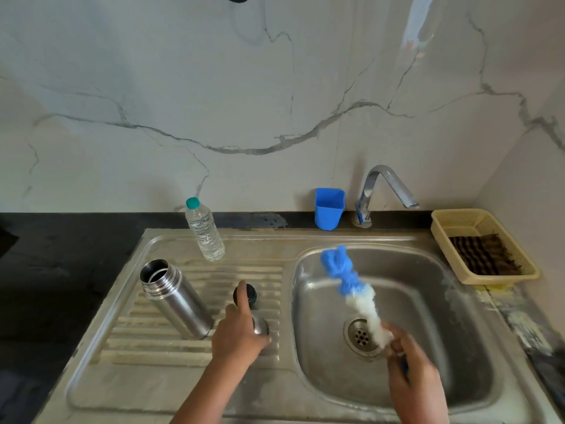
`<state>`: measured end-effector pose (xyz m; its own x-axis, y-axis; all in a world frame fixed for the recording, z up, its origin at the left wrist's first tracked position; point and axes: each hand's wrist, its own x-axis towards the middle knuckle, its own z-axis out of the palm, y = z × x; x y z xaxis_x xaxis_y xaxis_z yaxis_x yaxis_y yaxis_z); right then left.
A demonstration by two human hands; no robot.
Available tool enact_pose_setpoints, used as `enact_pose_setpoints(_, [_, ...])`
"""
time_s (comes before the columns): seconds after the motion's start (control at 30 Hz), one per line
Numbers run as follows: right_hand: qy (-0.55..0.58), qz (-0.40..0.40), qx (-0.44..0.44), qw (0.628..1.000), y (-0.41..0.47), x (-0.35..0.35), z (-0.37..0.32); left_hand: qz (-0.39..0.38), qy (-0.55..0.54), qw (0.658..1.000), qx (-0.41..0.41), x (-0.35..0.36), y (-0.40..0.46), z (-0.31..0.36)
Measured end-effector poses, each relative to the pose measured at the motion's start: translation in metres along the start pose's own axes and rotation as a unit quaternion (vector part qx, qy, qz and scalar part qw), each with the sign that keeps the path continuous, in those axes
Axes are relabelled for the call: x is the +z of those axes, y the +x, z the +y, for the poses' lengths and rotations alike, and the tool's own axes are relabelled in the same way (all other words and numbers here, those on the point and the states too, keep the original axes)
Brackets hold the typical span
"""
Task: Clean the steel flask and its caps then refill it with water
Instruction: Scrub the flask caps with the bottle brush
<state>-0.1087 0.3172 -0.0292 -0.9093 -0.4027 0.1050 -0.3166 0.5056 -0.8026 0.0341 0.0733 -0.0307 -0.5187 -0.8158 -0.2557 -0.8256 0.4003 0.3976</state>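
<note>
The steel flask stands uncapped on the ribbed drainboard, mouth tilted toward me. To its right lies a black inner cap, and a steel outer cap sits just nearer. My left hand is over the steel cap, thumb and fingers curled round it, forefinger stretched out to the black cap. My right hand grips the handle of a blue and white bottle brush over the sink basin, bristles pointing up and away; the brush is blurred.
A clear water bottle with a teal cap stands at the drainboard's back. A blue plastic cup and the steel tap stand behind the basin. A yellow basket holding a dark scrubber sits right. The black counter lies left.
</note>
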Motion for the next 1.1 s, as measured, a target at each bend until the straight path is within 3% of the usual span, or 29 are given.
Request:
enact_pose_setpoints(0.1, [-0.072,-0.012,-0.049,0.996,0.049,-0.014,-0.038,-0.011,-0.261,0.965,0.014,-0.005,0.004,0.016])
enact_pose_setpoints(0.17, [-0.128,-0.006,-0.091,0.988,0.085,-0.017,-0.065,-0.096,-0.47,0.876,-0.047,-0.007,0.006,0.031])
enact_pose_setpoints(0.23, [-0.201,-0.024,-0.108,0.973,0.119,-0.012,-0.088,-0.153,-0.586,0.791,-0.086,-0.009,0.008,0.044])
enact_pose_setpoints(0.3, [-0.292,-0.059,-0.107,0.949,0.151,-0.002,-0.108,-0.165,-0.626,0.756,-0.091,-0.01,0.01,0.055])
enact_pose_setpoints(0.5, [-0.522,-0.131,-0.118,0.835,0.219,0.018,-0.16,-0.184,-0.636,0.744,-0.088,-0.005,0.006,0.069])
enact_pose_setpoints(0.67, [-0.548,-0.177,-0.128,0.808,0.239,0.024,-0.179,-0.179,-0.633,0.747,-0.096,0.004,-0.001,0.059])
enact_pose_setpoints(0.9, [-0.447,-0.103,-0.106,0.882,0.223,0.006,-0.137,-0.155,-0.644,0.742,-0.102,0.004,-0.004,0.038])
enact_pose_setpoints(1.1, [-0.231,-0.03,-0.074,0.97,0.161,-0.009,-0.081,-0.126,-0.659,0.735,-0.099,0.005,-0.005,0.04])
